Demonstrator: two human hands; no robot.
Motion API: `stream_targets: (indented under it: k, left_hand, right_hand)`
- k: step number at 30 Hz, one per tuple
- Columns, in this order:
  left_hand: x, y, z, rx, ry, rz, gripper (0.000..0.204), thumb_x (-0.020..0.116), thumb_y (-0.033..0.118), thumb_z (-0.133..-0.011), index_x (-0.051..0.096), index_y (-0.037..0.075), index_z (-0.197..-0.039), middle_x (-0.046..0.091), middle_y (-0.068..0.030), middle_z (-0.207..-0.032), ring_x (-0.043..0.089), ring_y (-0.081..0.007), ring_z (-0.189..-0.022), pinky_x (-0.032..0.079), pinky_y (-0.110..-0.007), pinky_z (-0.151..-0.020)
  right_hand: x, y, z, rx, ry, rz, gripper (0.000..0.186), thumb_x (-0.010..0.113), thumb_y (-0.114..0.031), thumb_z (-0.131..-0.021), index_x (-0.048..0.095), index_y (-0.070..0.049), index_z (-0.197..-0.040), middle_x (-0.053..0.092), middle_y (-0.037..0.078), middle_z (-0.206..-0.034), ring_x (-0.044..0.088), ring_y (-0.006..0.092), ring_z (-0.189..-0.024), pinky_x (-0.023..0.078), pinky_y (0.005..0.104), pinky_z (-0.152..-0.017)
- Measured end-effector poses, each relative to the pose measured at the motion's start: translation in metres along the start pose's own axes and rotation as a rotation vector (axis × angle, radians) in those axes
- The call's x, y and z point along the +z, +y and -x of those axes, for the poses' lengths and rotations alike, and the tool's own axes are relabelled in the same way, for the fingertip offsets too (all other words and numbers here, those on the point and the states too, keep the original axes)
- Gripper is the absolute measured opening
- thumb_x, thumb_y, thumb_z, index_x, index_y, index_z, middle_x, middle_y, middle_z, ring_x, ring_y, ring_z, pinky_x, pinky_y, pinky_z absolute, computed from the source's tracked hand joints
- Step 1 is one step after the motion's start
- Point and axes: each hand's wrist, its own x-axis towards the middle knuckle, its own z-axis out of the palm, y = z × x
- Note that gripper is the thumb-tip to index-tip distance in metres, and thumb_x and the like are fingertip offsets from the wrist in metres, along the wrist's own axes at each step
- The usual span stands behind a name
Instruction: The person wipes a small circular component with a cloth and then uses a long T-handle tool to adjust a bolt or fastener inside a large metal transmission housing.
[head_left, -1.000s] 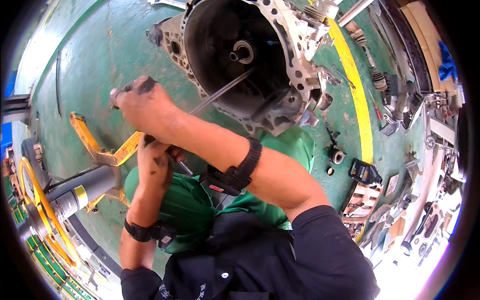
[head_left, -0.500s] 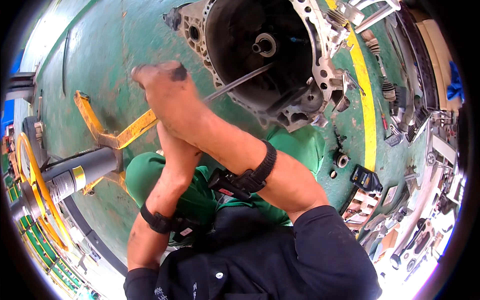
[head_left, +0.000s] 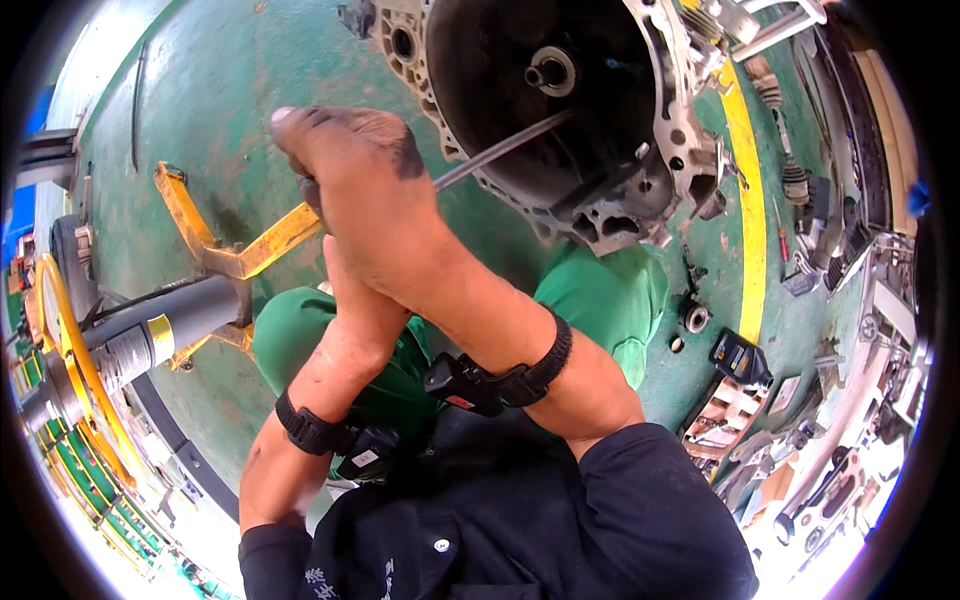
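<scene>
In the head view my right hand (head_left: 362,165) is closed around a long grey metal bar (head_left: 505,150), its knuckles blackened with grime. The bar slants up to the right, over the rim of a large cast transmission housing (head_left: 685,110), and its far end lies in the dark bell. A splined shaft (head_left: 540,75) stands at the bell's middle, beyond the bar's tip. My left hand (head_left: 335,262) is below my right wrist, forearms crossed. Its fingers are hidden by my right hand and forearm, so its grip does not show.
A yellow-legged stand (head_left: 240,262) with a grey cylinder (head_left: 185,315) is at my left. Right of the housing, a yellow line (head_left: 745,200) crosses the green floor. A black bottle (head_left: 740,357), a ring-shaped part (head_left: 695,318) and a drive shaft (head_left: 785,150) lie near it.
The housing and floor have shifted slightly up and right in the picture. My right hand, blurred earlier, is sharper and a little higher; the bar still reaches into the bell.
</scene>
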Motion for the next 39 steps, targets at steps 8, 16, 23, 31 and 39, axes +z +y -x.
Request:
stream_targets:
  k: [8,16,23,31,39]
  left_hand:
    - [0.018,-0.027,0.014,-0.239,-0.054,0.448,0.021,0.064,0.009,-0.088,0.061,0.004,-0.108,0.065,-0.006,-0.103,0.061,-0.0152,-0.099,0.048,-0.029,-0.078]
    - [0.016,-0.023,0.006,-0.305,-0.081,0.579,0.017,0.063,0.007,-0.088,0.061,0.003,-0.104,0.064,-0.0054,-0.099,0.061,-0.0132,-0.096,0.048,-0.029,-0.075]
    - [0.009,-0.021,0.002,-0.348,-0.107,0.645,0.016,0.064,0.006,-0.086,0.061,0.003,-0.102,0.064,-0.005,-0.096,0.06,-0.0124,-0.093,0.048,-0.029,-0.074]
    - [0.006,-0.023,0.001,-0.394,-0.119,0.705,0.015,0.064,0.005,-0.084,0.061,0.002,-0.099,0.063,-0.0045,-0.092,0.059,-0.0114,-0.09,0.048,-0.028,-0.071]
    - [0.002,-0.019,-0.005,-0.452,-0.167,0.816,0.014,0.065,0.004,-0.083,0.061,0.002,-0.096,0.062,-0.004,-0.088,0.059,-0.0104,-0.087,0.048,-0.028,-0.069]
  right_hand:
    - [-0.002,-0.004,0.009,-0.201,0.079,0.097,0.01,0.054,-0.005,-0.086,0.055,0.0,-0.077,0.048,0.01,-0.064,0.046,0.0186,-0.054,0.037,0.0295,-0.049]
    - [-0.003,-0.023,0.007,0.493,0.084,-0.491,0.032,0.057,-0.022,-0.091,0.047,-0.004,-0.067,0.044,-0.002,-0.061,0.036,0.0082,-0.05,0.028,0.0237,-0.045]
    - [-0.005,-0.018,0.016,0.174,0.099,-0.304,0.024,0.053,-0.014,-0.091,0.052,0.0,-0.072,0.046,0.004,-0.059,0.042,0.0091,-0.055,0.035,0.0271,-0.051]
    - [-0.006,-0.013,0.023,0.061,0.102,-0.356,0.02,0.051,-0.01,-0.093,0.054,0.0,-0.075,0.045,0.002,-0.059,0.036,0.0079,-0.05,0.029,0.0239,-0.044]
    - [-0.003,-0.012,0.025,-0.048,0.143,-0.369,0.015,0.049,-0.003,-0.092,0.055,-0.001,-0.079,0.043,0.003,-0.06,0.033,0.0084,-0.05,0.027,0.0243,-0.043]
